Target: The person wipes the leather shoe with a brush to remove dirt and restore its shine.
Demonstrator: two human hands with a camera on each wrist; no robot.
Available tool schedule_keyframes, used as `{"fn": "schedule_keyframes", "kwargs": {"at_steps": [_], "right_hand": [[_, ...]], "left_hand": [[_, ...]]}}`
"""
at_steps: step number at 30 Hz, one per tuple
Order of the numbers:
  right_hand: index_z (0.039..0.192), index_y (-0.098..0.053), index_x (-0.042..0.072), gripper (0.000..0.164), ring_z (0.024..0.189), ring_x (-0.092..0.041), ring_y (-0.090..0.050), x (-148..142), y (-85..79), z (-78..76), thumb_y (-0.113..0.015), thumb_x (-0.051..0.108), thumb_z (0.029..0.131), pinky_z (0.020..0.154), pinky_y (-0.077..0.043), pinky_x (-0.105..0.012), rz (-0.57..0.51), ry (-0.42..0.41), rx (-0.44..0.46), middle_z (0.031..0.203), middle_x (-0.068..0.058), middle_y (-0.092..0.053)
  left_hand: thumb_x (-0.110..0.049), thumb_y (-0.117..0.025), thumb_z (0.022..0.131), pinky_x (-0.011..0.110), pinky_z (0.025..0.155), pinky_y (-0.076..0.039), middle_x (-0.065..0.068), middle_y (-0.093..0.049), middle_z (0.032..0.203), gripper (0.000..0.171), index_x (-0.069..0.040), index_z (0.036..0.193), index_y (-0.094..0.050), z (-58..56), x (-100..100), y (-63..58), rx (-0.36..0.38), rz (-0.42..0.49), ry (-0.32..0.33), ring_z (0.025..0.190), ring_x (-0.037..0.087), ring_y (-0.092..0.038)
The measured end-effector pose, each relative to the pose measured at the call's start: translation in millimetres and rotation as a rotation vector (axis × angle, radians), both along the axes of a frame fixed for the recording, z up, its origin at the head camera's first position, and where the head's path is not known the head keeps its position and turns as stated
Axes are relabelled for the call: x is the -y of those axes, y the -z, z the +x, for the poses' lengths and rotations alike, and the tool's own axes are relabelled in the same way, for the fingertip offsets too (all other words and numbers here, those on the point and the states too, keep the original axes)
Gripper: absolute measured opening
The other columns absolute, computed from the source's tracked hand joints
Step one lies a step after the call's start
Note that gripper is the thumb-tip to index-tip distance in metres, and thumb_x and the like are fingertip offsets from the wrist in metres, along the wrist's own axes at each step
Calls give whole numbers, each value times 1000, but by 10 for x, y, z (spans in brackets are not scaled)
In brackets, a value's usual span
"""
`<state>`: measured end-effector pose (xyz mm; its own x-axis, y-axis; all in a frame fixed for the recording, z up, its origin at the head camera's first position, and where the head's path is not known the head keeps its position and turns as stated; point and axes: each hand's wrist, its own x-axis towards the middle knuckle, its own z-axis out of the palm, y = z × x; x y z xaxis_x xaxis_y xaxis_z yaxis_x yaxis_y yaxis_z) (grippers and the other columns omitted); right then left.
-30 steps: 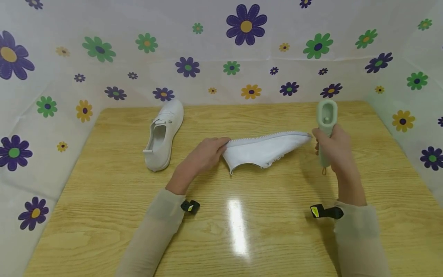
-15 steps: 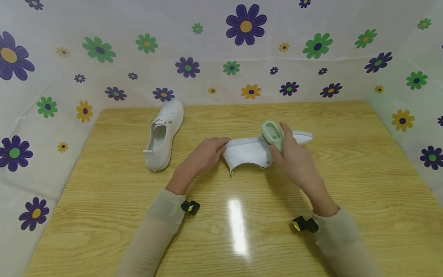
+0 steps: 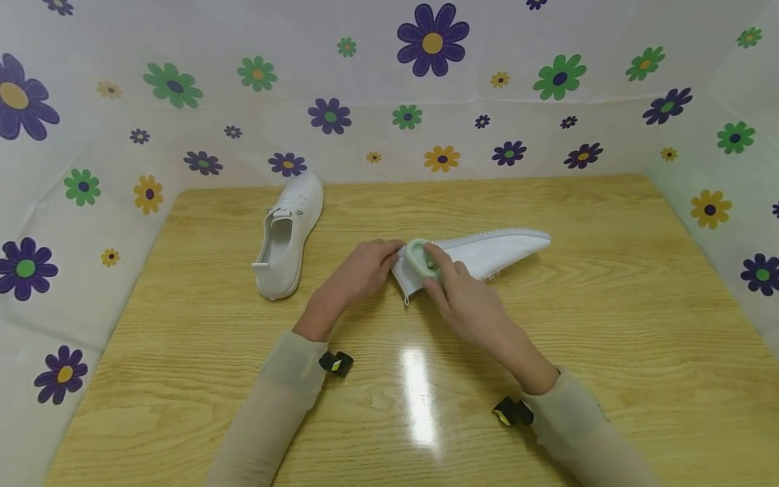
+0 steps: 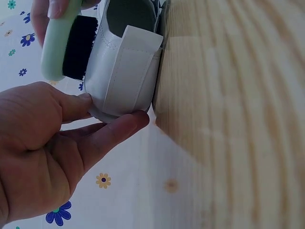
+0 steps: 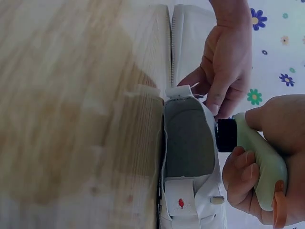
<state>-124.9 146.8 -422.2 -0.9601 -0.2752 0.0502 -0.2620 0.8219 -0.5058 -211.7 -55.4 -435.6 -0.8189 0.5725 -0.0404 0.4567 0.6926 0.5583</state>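
Observation:
A white shoe lies on its side on the wooden table, its toe toward the right. My left hand grips its heel; in the left wrist view the thumb and fingers pinch the heel edge of the sole. My right hand holds a pale green brush over the side of the shoe near the heel. In the left wrist view the brush's dark bristles touch or nearly touch the shoe's side. The right wrist view shows fingers curled round the green handle, with an orange loop at its end.
A second white shoe stands upright at the back left of the wooden table. Behind and at both sides hangs a white cloth printed with flowers. A black wrist camera sits at the left sleeve, another at the right.
My right hand has brought the brush from beyond the shoe's toe leftward along its side to the heel. The left hand and both shoes have stayed in place.

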Motion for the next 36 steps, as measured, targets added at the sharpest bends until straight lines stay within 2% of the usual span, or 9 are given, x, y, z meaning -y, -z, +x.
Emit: {"fn": "schedule_keyframes", "kwargs": {"at_steps": [4,9,12,16,21,24,27,32,36], "right_hand": [[155,-25,17,54,55,-22,-53,-58,11,-41,-44,32,107,46,-43,-32,24,42,-4,100,-24,-58],[155,-24,18,53,51,-23,-50,-197,-17,-111,-41,33,107,41,-39,-31,88,162,-10,96,-22,-56],[155,-24,17,53,49,-23,-50,-226,-29,-119,-40,33,107,40,-38,-31,107,184,1,96,-23,-56],[154,-24,14,53,49,-21,-50,-106,16,-72,-40,31,107,40,-38,-30,88,128,-9,97,-24,-57],[154,-25,14,52,48,-19,-49,102,12,28,-43,28,107,41,-39,-29,44,-4,-21,96,-22,-58],[154,-26,15,52,49,-19,-50,101,0,20,-43,29,107,42,-39,-29,44,-27,-15,95,-21,-58],[155,-24,18,53,53,-21,-51,-24,-41,-43,-43,30,107,45,-41,-30,63,8,21,98,-22,-58],[157,-24,21,54,60,-25,-52,-402,-194,-134,-41,31,107,46,-40,-33,95,97,90,101,-22,-59],[157,-23,21,54,62,-27,-50,-594,-253,-144,-40,30,107,47,-37,-34,115,160,83,102,-24,-58]], "left_hand": [[-13,-43,107,39,90,-50,19,-62,126,38,-3,143,-52,-2,4,6,13,2,-9,108,27,-61],[-13,-43,107,41,95,-49,21,-61,129,39,-2,143,-50,-2,12,5,34,2,-17,115,30,-60],[-13,-43,107,41,94,-49,21,-61,129,39,-2,144,-50,0,17,-4,32,-1,-10,115,30,-60],[-14,-43,107,40,91,-50,20,-62,125,39,-2,143,-51,-5,22,-9,16,-4,1,109,28,-61],[-13,-44,107,40,92,-50,17,-65,122,37,-3,141,-54,-9,39,-14,-6,7,14,109,27,-62],[-13,-44,107,40,91,-50,17,-65,121,37,-4,140,-54,-7,50,-21,-10,10,14,108,28,-62],[-14,-44,107,40,90,-50,19,-63,123,38,-3,142,-52,-9,51,-19,5,2,2,107,28,-61],[-14,-43,107,41,94,-49,22,-61,129,40,-2,145,-49,-14,34,-13,30,-6,-4,114,31,-60],[-13,-42,107,41,94,-49,23,-60,129,40,-2,145,-48,-14,16,-10,33,-6,-9,115,31,-60]]}}
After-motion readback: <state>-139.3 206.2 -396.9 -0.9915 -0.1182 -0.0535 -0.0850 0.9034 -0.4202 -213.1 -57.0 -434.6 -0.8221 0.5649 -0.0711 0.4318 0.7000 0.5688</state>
